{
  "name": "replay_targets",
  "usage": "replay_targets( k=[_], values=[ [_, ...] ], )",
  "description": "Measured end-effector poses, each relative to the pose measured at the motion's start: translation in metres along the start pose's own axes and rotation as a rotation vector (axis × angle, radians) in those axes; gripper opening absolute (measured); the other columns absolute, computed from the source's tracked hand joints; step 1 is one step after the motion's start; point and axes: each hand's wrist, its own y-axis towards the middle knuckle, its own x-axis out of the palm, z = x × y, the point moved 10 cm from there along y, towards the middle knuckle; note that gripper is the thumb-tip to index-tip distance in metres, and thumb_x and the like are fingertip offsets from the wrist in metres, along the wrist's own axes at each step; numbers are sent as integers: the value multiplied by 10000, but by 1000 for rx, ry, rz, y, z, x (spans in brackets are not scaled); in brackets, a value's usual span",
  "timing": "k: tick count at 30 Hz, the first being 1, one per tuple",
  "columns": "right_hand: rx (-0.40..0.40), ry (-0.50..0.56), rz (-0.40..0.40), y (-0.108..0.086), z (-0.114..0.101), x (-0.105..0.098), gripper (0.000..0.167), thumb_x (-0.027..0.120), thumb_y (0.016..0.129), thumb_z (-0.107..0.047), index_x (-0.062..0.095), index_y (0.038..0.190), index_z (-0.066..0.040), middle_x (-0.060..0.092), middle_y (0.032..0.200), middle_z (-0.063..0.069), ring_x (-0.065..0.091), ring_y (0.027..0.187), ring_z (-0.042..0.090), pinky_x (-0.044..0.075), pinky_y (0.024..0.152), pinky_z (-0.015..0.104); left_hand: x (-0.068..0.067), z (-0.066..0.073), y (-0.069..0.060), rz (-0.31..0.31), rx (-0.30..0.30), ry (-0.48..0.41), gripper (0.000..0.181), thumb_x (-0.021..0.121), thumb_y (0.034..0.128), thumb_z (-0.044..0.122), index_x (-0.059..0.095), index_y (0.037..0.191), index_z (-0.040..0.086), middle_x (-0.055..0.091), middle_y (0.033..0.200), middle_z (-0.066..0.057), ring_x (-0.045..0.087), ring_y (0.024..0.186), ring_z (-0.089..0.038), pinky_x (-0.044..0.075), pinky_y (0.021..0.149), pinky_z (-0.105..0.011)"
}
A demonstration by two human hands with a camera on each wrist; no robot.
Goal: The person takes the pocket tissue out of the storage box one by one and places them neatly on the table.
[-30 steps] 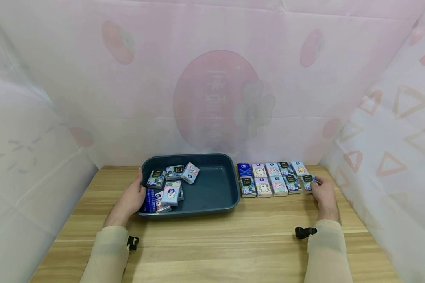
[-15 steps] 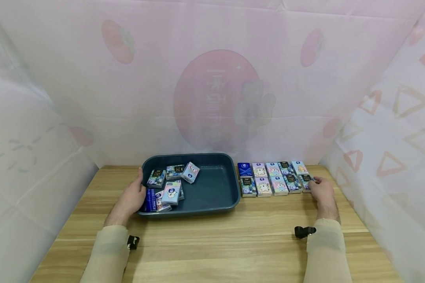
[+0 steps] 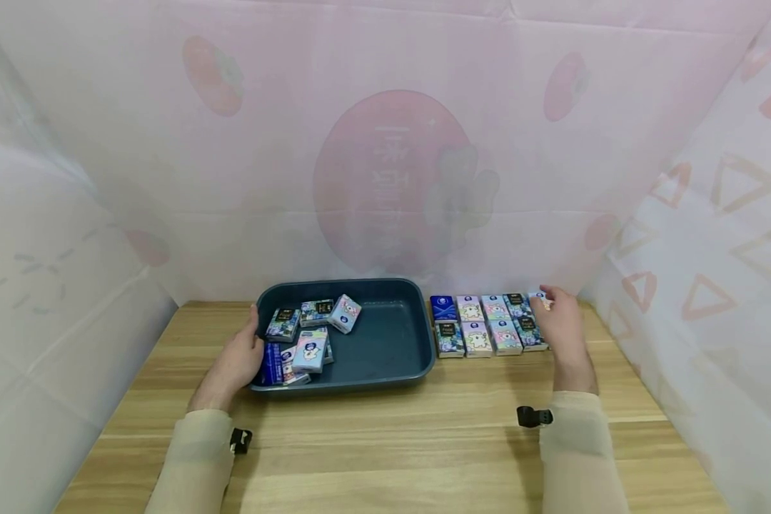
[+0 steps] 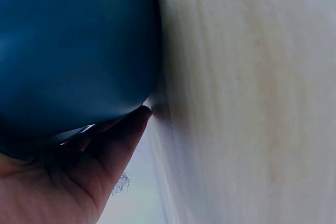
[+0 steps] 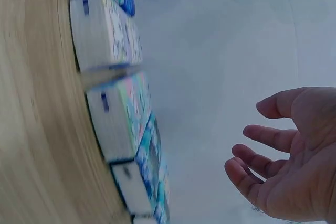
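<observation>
My left hand [image 3: 233, 363] grips the left side of a dark teal tray [image 3: 388, 339], with fingers against its outer wall in the left wrist view. Several pocket tissue packs, including a light blue pack [image 3: 310, 352] on top, lie jumbled in the tray's left half. Right of the tray, more packs lie face up in two rows, among them a pink pack [image 3: 505, 337] and a dark floral pack [image 3: 450, 339]. Over the right end of these rows hovers my right hand [image 3: 562, 327], its fingers loosely bent around nothing, as the right wrist view shows. It hides the end packs.
Everything rests on a wooden table [image 3: 385, 450]. A pale printed cloth [image 3: 263, 164] stands behind it, with more cloth at both sides. The back row of packs and the tray's far rim lie close to the rear cloth.
My right hand has let go of the end pack in the front row, after nudging it left against its neighbour, and has lifted up and leftward. The left hand and tray stay put.
</observation>
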Motion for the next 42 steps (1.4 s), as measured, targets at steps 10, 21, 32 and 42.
replay_targets(
  k=[10,21,32,42],
  values=[
    [-122,-3,-94,-18,-56,46,573,558,1198,-178,515,1702,91,465,1725,421,534,1560,591,491,1324,732,0,0,0,4,0,10,759,280,1253,206,-160,1870,182,82,1930,-346,230,1774,-617,242,1416,-818],
    [-261,-2,-146,-41,-106,91,534,603,1193,-173,578,1664,77,526,1695,398,605,1506,571,544,1270,710,-1,1,0,4,5,12,759,279,1252,210,-162,1870,180,75,1928,-350,206,1777,-620,231,1419,-817],
    [-359,-15,-225,-74,-160,149,491,683,1175,-182,655,1625,12,620,1631,314,637,1525,490,557,1297,647,-2,-1,2,13,19,34,753,270,1251,200,-162,1867,164,90,1923,-359,211,1771,-625,231,1423,-809],
    [-413,-64,-317,-98,-191,198,472,707,1185,-200,668,1636,-66,653,1595,227,701,1428,394,625,1227,574,-2,1,1,10,20,39,760,272,1253,205,-188,1857,184,99,1918,-368,223,1768,-624,242,1422,-807]
  ],
)
